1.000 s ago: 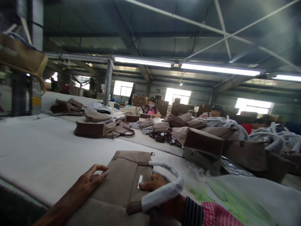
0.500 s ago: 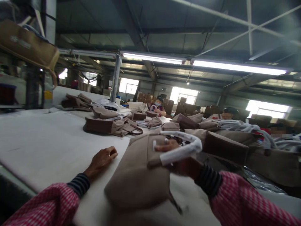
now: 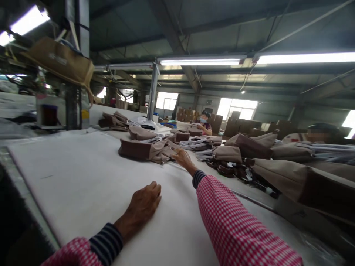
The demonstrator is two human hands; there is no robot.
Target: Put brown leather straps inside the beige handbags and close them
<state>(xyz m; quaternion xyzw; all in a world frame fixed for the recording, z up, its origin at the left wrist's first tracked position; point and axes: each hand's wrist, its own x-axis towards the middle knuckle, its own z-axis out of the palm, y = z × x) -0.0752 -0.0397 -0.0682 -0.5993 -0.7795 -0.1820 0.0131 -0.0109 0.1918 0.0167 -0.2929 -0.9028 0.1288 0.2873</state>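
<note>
My right hand is stretched far over the white table, with its fingers bent at the handle end of a beige handbag. That handbag lies on its side, its dark brown base facing left. The fingertips appear closed on its handle, though the grip itself is small and partly hidden. Nearer to me, my left hand rests on the bare tabletop with its fingers curled in, and nothing shows in it.
The white table has an edge at left. Several beige and brown handbags are heaped at right and at the back, some with wrapped handles. A person works across the table. A tan bag hangs at upper left.
The handbag with the white-wrapped handle has left the middle of the table, out of my right hand. That hand has reached forward to another handbag. The view has turned rightward and shifted slightly.
</note>
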